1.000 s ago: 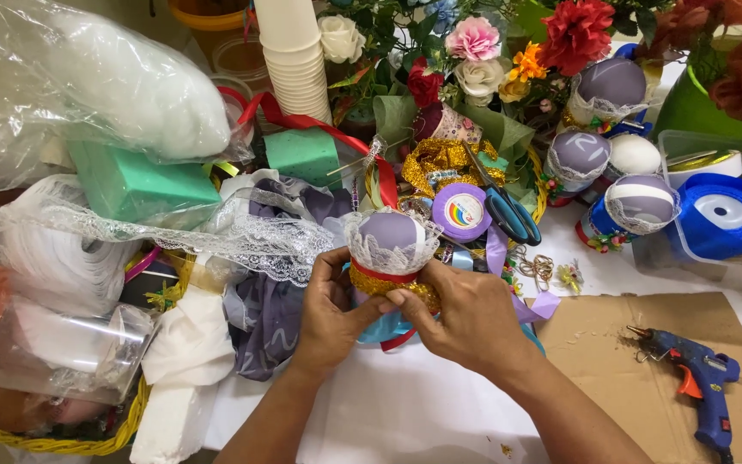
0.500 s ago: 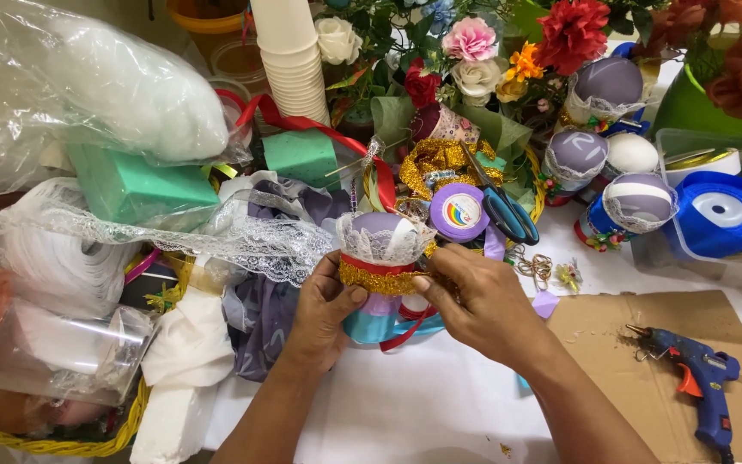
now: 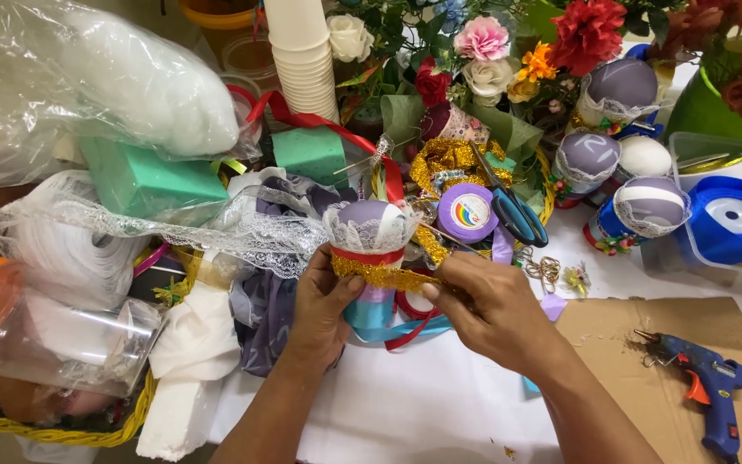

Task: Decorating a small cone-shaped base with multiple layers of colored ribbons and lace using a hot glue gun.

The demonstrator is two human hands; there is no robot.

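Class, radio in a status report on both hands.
Left hand grips decorated cup. Right hand presses gold trim around it. Ribbons, lace crowd behind.

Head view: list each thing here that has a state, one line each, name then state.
decorated cup: upright, lace-rimmed, held in both hands
gold trim: partly wrapped around the cup
left hand: gripping the cup's side
right hand: pinching the gold trim
glue gun: lying on cardboard, untouched
scissors: lying closed
blue ribbon spool: wound, in a clear tub
paper cups: stacked
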